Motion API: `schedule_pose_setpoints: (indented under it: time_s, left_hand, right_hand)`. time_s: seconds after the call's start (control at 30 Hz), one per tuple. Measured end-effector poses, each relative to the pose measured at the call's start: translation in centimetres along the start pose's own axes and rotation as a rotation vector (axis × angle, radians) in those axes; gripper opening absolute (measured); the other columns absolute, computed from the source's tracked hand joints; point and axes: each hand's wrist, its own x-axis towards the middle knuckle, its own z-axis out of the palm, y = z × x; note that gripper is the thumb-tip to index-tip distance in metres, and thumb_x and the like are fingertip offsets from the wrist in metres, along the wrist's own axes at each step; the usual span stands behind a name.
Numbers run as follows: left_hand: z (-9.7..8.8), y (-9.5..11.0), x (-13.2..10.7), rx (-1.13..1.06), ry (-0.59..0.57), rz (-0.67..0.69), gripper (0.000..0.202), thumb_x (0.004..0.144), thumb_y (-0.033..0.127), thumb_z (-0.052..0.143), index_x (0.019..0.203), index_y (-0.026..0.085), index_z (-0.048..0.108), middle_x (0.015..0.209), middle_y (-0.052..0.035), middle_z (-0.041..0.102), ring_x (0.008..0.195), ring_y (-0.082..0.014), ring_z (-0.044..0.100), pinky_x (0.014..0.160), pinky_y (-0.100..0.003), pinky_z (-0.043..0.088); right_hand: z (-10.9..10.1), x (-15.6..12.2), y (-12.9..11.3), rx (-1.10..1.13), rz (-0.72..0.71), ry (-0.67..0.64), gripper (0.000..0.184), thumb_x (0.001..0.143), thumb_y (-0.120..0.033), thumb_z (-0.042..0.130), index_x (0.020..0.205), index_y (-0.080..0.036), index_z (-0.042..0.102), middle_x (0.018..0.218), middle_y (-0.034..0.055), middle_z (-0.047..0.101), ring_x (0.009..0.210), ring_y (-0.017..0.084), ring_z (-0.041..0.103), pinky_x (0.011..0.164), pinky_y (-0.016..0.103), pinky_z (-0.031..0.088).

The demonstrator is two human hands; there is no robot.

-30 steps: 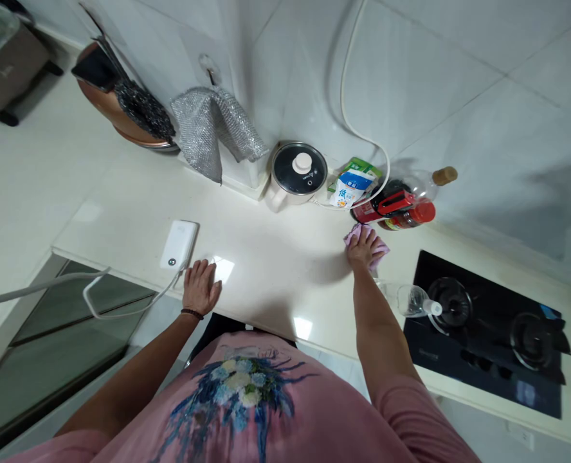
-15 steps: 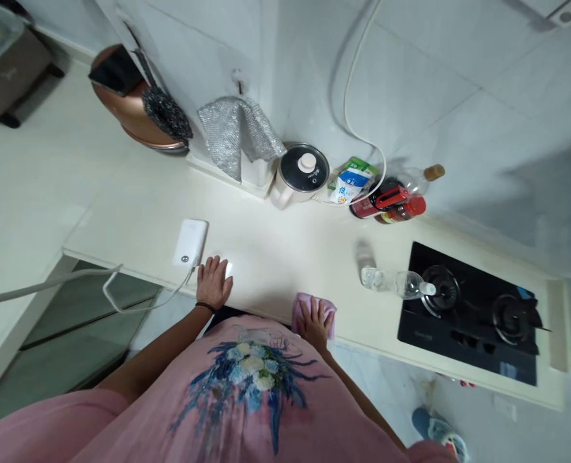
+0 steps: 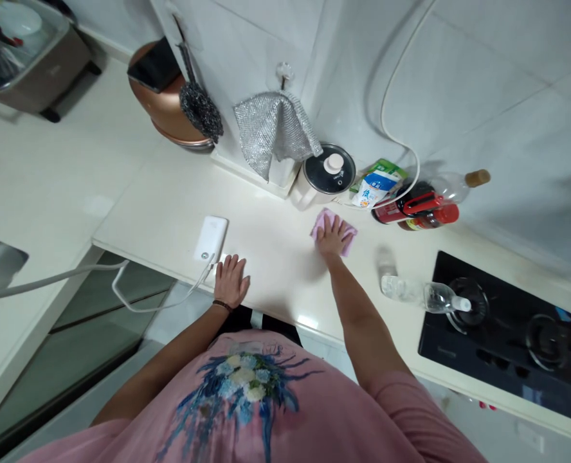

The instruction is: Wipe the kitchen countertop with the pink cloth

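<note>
My right hand lies flat with fingers spread on a small pink cloth, pressing it onto the cream countertop just in front of a small white pot with a black lid. My left hand rests flat and open on the counter's front edge, beside a white power bank with a white cable hanging off the edge.
A clear plastic bottle lies on its side by the black gas hob. Sauce bottles and a packet stand by the wall. A silver mesh cloth, a scourer and a copper pan sit further left.
My right hand slid the pink cloth from near the sauce bottles back to the counter's front edge, then forward again to just before the pot. My left hand stayed planted.
</note>
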Motion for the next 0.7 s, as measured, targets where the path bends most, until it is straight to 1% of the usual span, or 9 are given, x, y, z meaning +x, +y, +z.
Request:
schedule_pose_setpoints:
  time_s: [0.03,0.1,0.2,0.3,0.37,0.43,0.5,0.6,0.7]
  left_hand:
    - [0.0,0.0,0.0,-0.001,0.007,0.004,0.06,0.106,0.04,0.043,0.159,0.013,0.05,0.17,-0.0181,0.043,0.165,-0.0338,0.023,0.134,-0.057,0.012]
    - [-0.1,0.0,0.0,-0.005,0.016,0.012,0.06,0.106,0.039,0.043,0.159,0.012,0.05,0.169,-0.0185,0.043,0.165,-0.0339,0.024,0.133,-0.057,0.013]
    - [-0.2,0.0,0.1,-0.013,0.014,0.018,0.06,0.106,0.039,0.042,0.159,0.012,0.05,0.169,-0.0184,0.044,0.165,-0.0339,0.024,0.133,-0.057,0.013]
    - [-0.2,0.0,0.3,-0.02,0.002,0.009,0.061,0.105,0.039,0.042,0.159,0.013,0.05,0.169,-0.0184,0.043,0.165,-0.0344,0.024,0.134,-0.057,0.012]
    - [-0.3,0.1,0.3,-0.027,-0.014,0.001,0.061,0.104,0.039,0.042,0.159,0.013,0.05,0.17,-0.0184,0.042,0.165,-0.0348,0.024,0.134,-0.058,0.011]
    - [-0.4,0.2,0.4,-0.031,-0.03,-0.005,0.062,0.103,0.038,0.043,0.16,0.013,0.049,0.171,-0.0182,0.041,0.165,-0.0353,0.023,0.133,-0.058,0.011]
    - [-0.5,0.3,0.5,-0.034,-0.041,-0.009,0.062,0.103,0.037,0.043,0.16,0.013,0.049,0.171,-0.0183,0.04,0.165,-0.0357,0.022,0.133,-0.059,0.011]
    - [-0.7,0.5,0.5,-0.039,-0.045,-0.006,0.062,0.102,0.037,0.042,0.159,0.011,0.05,0.171,-0.0193,0.039,0.165,-0.0361,0.022,0.133,-0.059,0.011]
    - [-0.6,0.4,0.5,-0.033,-0.03,-0.001,0.062,0.103,0.037,0.042,0.158,0.011,0.05,0.171,-0.0197,0.039,0.165,-0.0357,0.022,0.134,-0.058,0.011]
  right_hand:
    - [-0.1,0.2,-1.7,0.001,-0.015,-0.024,0.063,0.109,-0.046,0.03,0.171,-0.035,0.025,0.182,0.0066,0.019,0.167,0.037,0.011,0.126,0.079,0.008]
    - [0.3,-1.4,-5.0,-0.003,-0.127,-0.087,0.064,0.108,-0.046,0.032,0.171,-0.035,0.024,0.183,0.0054,0.017,0.167,0.038,0.009,0.127,0.078,0.004]
    - [1.8,-7.8,-8.7,0.014,-0.406,-0.168,0.064,0.107,-0.047,0.039,0.17,-0.038,0.029,0.183,0.0029,0.017,0.168,0.038,0.009,0.129,0.075,-0.002]
    - [3.6,-15.1,-8.9,0.063,-0.639,-0.179,0.062,0.108,-0.05,0.041,0.168,-0.042,0.032,0.182,0.0,0.019,0.168,0.034,0.009,0.131,0.07,-0.005]
    - [4.3,-18.5,-6.8,0.079,-0.67,-0.18,0.06,0.108,-0.05,0.042,0.167,-0.043,0.035,0.181,-0.001,0.023,0.168,0.032,0.01,0.132,0.068,-0.005]
    - [4.3,-20.5,-2.9,0.065,-0.575,-0.181,0.059,0.108,-0.049,0.042,0.166,-0.042,0.039,0.181,-0.0002,0.026,0.168,0.032,0.012,0.132,0.068,-0.003]
    - [3.9,-21.6,2.0,0.027,-0.384,-0.172,0.058,0.108,-0.047,0.04,0.165,-0.04,0.041,0.18,0.0015,0.027,0.168,0.033,0.013,0.131,0.07,-0.001]
    - [3.2,-22.8,9.5,-0.031,-0.027,-0.121,0.06,0.109,-0.045,0.03,0.167,-0.037,0.036,0.181,0.0035,0.026,0.168,0.032,0.011,0.131,0.07,0.005]
    - [3.0,-24.1,14.6,-0.04,0.273,-0.03,0.063,0.108,-0.044,0.023,0.169,-0.033,0.033,0.18,0.0069,0.027,0.168,0.031,0.011,0.13,0.071,0.01]
